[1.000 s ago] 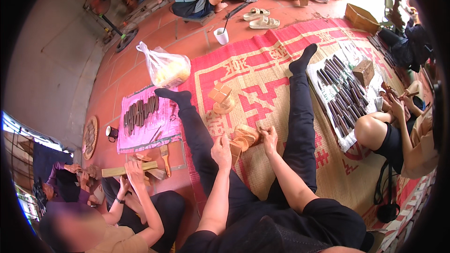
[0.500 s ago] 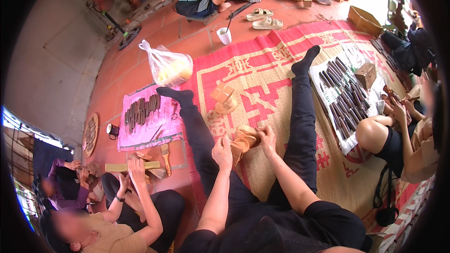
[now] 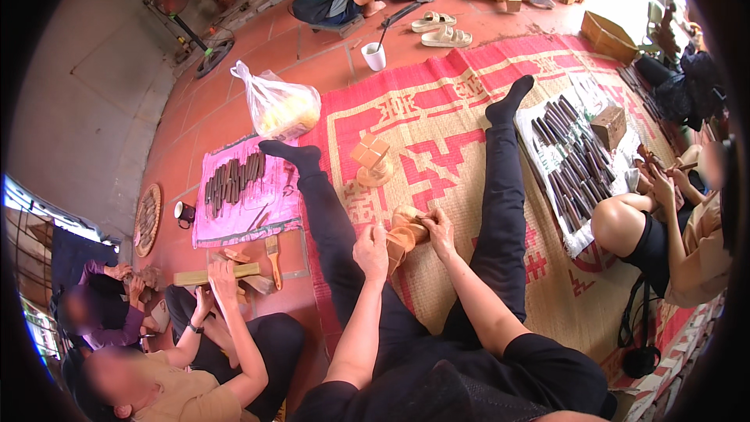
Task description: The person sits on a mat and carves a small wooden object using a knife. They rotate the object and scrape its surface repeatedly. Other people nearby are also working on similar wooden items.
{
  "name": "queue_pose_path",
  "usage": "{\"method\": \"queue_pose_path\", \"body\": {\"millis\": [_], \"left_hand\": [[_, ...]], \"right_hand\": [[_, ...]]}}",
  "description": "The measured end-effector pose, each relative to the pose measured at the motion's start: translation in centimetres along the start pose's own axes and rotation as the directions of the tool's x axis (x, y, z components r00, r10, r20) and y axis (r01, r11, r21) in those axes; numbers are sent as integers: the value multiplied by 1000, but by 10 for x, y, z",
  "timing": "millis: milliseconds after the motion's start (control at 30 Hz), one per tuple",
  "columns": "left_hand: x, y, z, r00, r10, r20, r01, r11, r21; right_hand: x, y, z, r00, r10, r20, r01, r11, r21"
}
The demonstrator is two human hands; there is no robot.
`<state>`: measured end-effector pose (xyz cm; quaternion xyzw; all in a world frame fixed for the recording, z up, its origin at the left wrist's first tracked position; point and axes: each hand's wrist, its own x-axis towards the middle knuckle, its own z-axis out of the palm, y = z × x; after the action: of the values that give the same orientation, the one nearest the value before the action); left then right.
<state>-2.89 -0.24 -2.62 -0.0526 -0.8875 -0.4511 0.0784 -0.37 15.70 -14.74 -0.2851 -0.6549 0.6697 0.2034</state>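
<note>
Carved piece: a pale orange-brown wooden carving with rounded lobes and a squared end [image 3: 401, 236], just below the centre of the frame, between the two hands.
Recent change: the right hand [image 3: 440, 232] has shifted slightly to the left since half a second ago, and its fingertips now overlap the carving's right end; I judge that the handwork is concentrated there.
Left hand: [image 3: 370, 252] has stayed nearly in place, fingers folded closed, beside the squared end; what is inside I cannot tell.
Right fingers: thumb and forefinger are pinched together; whether they hold something small I cannot tell.
Farther piece: a square tan wooden block with a rounded lower part [image 3: 370, 151] stands above the carving, near the centre.
Under all: a red and straw-coloured woven mat [image 3: 453, 156].
</note>
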Motion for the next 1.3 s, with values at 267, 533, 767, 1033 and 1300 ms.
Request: {"method": "queue_pose_path", "body": {"millis": [267,533,767,1033,1300], "left_hand": [[-5,8,-4,999,24,-36,-25,1000,-9],[-4,2,0,999,49,-1,-49,997,52],[-2,3,-4,999,16,-48,-18,999,-48],[-1,6,3,996,87,8,-88,993,79],[2,1,3,996,91,-16,-90,994,65]], "right_hand": [[22,-2,-3,989,91,-112,-101,991,-89],[0,-39,7,990,68,-122,-102,948,-303],[6,-24,10,991,-106,-79,103,994,-39],[28,-13,3,983,141,-119,-169,946,-276],[5,-23,7,995,78,69,-57,963,-262]]}}
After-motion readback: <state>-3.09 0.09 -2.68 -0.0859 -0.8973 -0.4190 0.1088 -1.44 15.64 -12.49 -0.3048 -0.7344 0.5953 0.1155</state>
